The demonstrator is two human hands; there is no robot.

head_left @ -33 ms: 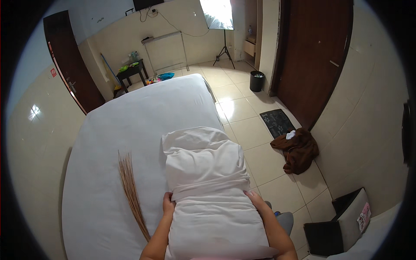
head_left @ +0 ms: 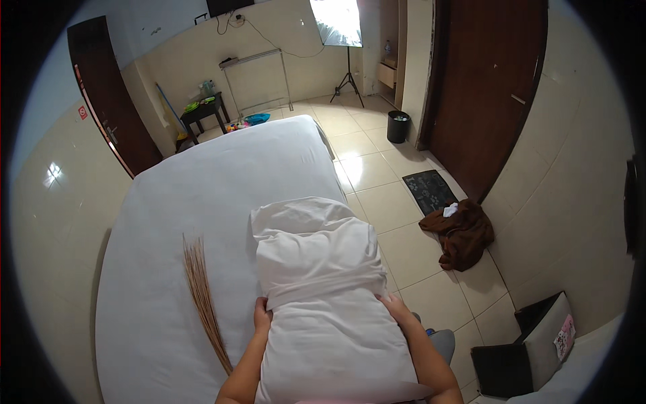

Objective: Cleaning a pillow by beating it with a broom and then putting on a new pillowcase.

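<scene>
A pillow in a white pillowcase (head_left: 330, 337) lies in front of me on the bed with the white sheet (head_left: 222, 175). Loose cloth is bunched in folds across its middle, and a slack flap lies over its far end. My left hand (head_left: 262, 314) is closed on the case's left edge at the folds, its thumb uppermost. On the opposite edge, my right hand (head_left: 396, 310) grips the cloth at about the same height. Most fingers of both hands are hidden beneath the fabric. A broom of thin brown sticks (head_left: 204, 296) lies on the sheet beside my left forearm.
Right of the bed, a brown cloth (head_left: 468, 236) lies partly on a dark doormat (head_left: 431, 192). Farther off are a black bin (head_left: 398, 126), a lamp on a tripod (head_left: 348, 77) and a small dark table (head_left: 205, 111). A black-and-grey object (head_left: 501, 370) sits at lower right.
The near half of the pillowcase looks smoother, with fewer crosswise wrinkles. Both hands stay at nearly the same places on its edges.
</scene>
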